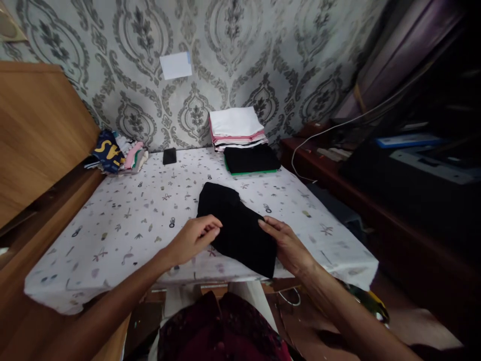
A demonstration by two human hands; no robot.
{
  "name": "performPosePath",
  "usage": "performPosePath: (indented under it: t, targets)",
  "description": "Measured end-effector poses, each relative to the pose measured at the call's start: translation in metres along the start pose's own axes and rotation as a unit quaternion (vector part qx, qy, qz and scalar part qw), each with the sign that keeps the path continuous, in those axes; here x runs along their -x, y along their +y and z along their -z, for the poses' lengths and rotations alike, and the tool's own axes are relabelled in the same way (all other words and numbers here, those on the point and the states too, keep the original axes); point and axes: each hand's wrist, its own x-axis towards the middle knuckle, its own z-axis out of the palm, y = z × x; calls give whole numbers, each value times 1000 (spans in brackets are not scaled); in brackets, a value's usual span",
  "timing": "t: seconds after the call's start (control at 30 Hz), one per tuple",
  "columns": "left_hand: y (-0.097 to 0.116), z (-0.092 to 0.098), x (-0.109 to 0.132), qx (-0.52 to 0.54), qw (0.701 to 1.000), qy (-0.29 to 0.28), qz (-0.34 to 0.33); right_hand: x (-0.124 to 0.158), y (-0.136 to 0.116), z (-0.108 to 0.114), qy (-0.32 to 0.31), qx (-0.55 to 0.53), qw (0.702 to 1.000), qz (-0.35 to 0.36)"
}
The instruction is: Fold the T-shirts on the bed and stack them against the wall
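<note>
A black folded garment (240, 225) lies slantwise near the front edge of the table, one end pointing toward me. My right hand (287, 243) grips its right edge, thumb on top and the other fingers underneath. At the left edge of the cloth is my left hand (197, 238), its fingers curled and the thumb close to the index finger. Whether those fingertips pinch any fabric is hidden. Behind the garment, a black folded cloth (251, 159) rests on a green one, beside a stack of folded clothes (236, 123) with white on top.
A heap of crumpled clothes (120, 153) sits at the back left, by a wooden panel (41, 135). A dark flat wallet-like object (169, 156) lies near the wall. A white cable (338, 128) hangs over the dark red furniture (319, 160) at the right.
</note>
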Motion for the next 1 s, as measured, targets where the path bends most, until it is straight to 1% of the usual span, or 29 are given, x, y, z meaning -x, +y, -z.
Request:
performPosePath:
  t: [0.07,0.1,0.13,0.17,0.23,0.27,0.3,0.33,0.37,0.4,0.43,0.5,0.53,0.6,0.63,0.67,0.73,0.77,0.8,0.83,0.87,0.93,1.0]
  targets:
    - [-6,3,-6,99,993,17,69,0,-7,-14,-24,33,997,61]
    - [-8,3,-9,154,983,26,99,1,-11,-23,-53,72,990,108]
    - [-10,3,-12,210,969,40,126,3,-14,-33,-92,124,974,163]
    - [-12,3,-14,264,951,59,147,5,-16,-43,-136,185,948,220]
    - [-14,1,-16,348,918,90,169,12,-15,-64,-222,313,872,303]
    - [-14,1,-16,373,906,104,170,15,-12,-74,-256,373,832,321]
    - [-14,2,-15,387,899,120,167,18,-7,-82,-281,424,797,325]
    - [-14,3,-13,392,895,140,164,20,-1,-88,-299,464,770,320]
    - [-14,7,-10,386,894,164,158,21,5,-93,-314,488,751,315]
    - [-14,12,-6,371,897,188,150,21,11,-95,-324,498,739,317]
    - [-14,20,-1,349,902,213,140,20,16,-96,-325,496,736,325]
    - [-18,45,8,300,912,249,131,13,24,-93,-298,478,749,350]
    - [-22,61,13,277,914,263,138,8,26,-89,-268,472,760,358]
    - [-33,99,23,250,905,294,177,-4,28,-81,-186,478,780,359]
    - [-40,119,29,242,894,317,202,-10,28,-77,-149,491,784,350]
    - [-49,137,34,234,879,353,220,-16,27,-73,-123,509,782,340]
    - [-66,166,45,219,840,428,252,-24,26,-70,-100,551,766,317]
    - [-75,175,51,214,823,454,266,-27,25,-71,-101,571,753,311]
    - [-83,180,56,207,812,468,282,-28,25,-74,-105,589,738,312]
    - [-89,181,62,199,808,469,297,-29,24,-79,-109,606,721,319]
    - [-95,179,67,187,811,461,309,-29,24,-86,-116,622,701,330]
    - [-103,166,77,148,830,434,317,-28,22,-101,-140,652,658,349]
    - [-104,147,86,98,857,399,310,-30,19,-116,-172,678,625,346]
